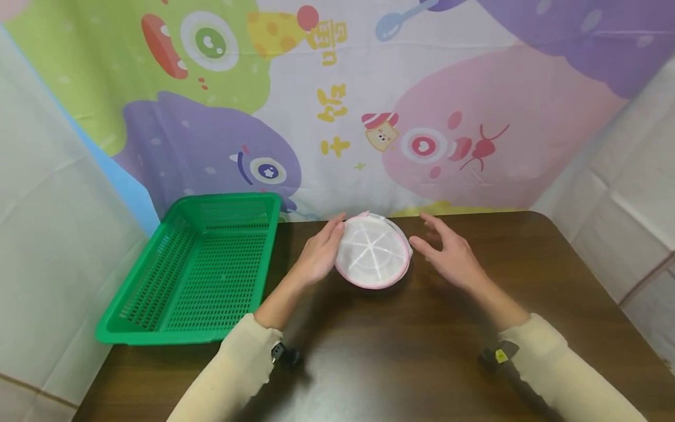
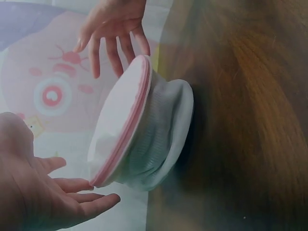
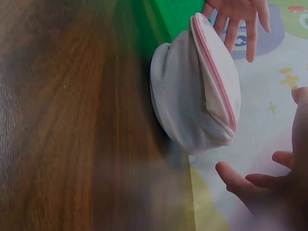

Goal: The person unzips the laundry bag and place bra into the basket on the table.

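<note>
A round white mesh laundry bag (image 1: 373,252) with pink piping stands on the brown table, its spoked lid turned up. The left wrist view shows the bag's soft mesh wall (image 2: 154,130) sagging in folds under the pink-edged lid. My left hand (image 1: 318,253) lies along the bag's left edge, fingertips touching the rim, fingers loosely extended. On the other side, my right hand (image 1: 448,253) hovers a little apart from the bag, fingers spread and holding nothing. In the right wrist view a pink zipper line (image 3: 214,67) runs along the bag's edge.
A green perforated plastic basket (image 1: 258,269) sits on the table to the left. Behind the table hangs a cartoon-printed cloth (image 1: 316,176). Pale wall panels (image 1: 622,176) flank both sides. Brown table surface (image 1: 401,363) extends in front of the bag.
</note>
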The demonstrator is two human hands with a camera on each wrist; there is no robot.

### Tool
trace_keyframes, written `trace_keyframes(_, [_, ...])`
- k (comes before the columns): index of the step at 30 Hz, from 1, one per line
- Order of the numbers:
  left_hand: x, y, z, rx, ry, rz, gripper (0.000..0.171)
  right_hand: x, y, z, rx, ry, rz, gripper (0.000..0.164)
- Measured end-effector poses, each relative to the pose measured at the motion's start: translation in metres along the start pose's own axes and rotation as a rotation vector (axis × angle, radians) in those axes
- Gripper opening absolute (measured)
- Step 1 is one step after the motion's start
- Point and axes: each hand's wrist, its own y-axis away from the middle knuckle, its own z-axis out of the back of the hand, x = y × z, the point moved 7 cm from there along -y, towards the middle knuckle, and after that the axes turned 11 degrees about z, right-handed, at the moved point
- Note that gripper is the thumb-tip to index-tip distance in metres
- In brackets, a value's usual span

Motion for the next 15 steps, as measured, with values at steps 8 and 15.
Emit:
trace_keyframes(8, [0.009, -0.003, -0.004, -0.021, 0.057, 0.022, 0.06, -0.004, -0.001, -0.013, -0.012, -0.077, -0.027, 0.074])
trace_keyframes(15, [0.014, -0.005, -0.009, -0.013, 0.095, 0.029, 0.061, -0.006, -0.002, -0.025, -0.004, -0.131, -0.056, 0.072])
